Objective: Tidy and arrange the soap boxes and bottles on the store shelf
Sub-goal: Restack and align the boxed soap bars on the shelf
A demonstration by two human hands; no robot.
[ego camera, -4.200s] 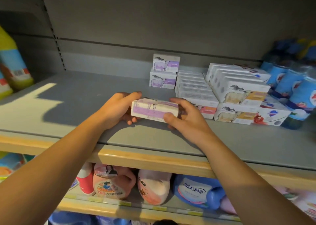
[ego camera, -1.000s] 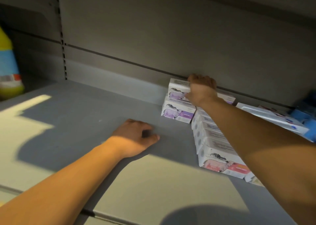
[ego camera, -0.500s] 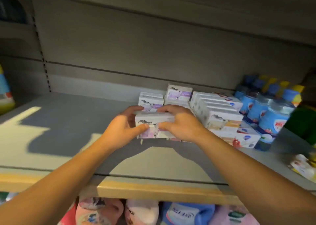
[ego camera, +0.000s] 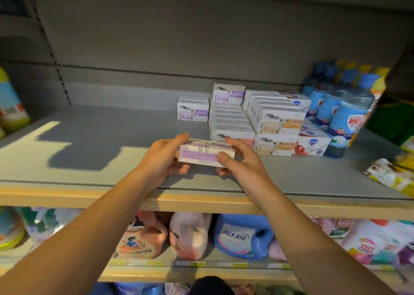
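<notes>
Both hands, left hand [ego camera: 163,160] and right hand [ego camera: 240,164], are gripping a purple soap box [ego camera: 206,152] by its ends above the shelf [ego camera: 89,142]; next probably placing it by the far purple boxes [ego camera: 193,112].

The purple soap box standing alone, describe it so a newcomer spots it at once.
On the grey shelf, look left of the white soap box stacks. The lone purple soap box stands near the back wall, alone at the left end, lower than its neighbours.
</notes>
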